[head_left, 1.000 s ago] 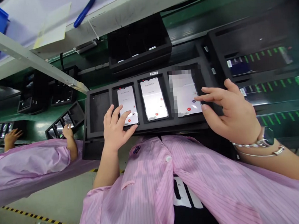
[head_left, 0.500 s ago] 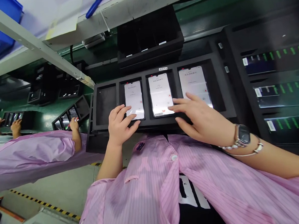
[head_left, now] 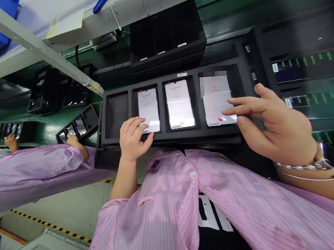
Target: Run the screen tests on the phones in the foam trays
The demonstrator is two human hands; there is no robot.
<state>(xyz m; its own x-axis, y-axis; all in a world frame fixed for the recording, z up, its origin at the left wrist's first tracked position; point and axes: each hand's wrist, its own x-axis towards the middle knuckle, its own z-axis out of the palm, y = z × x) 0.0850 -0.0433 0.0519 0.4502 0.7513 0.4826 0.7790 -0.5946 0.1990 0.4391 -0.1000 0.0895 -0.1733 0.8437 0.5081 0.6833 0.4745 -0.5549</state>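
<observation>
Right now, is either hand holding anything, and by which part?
Nothing is held: the left hand rests on a phone's lower edge; the right hand is at another phone.

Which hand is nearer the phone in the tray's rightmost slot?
Right hand: its fingers lie over the phone's right edge. Left hand is two slots away, on another phone.

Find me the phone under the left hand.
In the head view, the phone sits in the second slot from the left of the black tray, with the left hand over its lower edge and the next phone to its right.

0973 on the black tray (head_left: 168, 137)
</observation>
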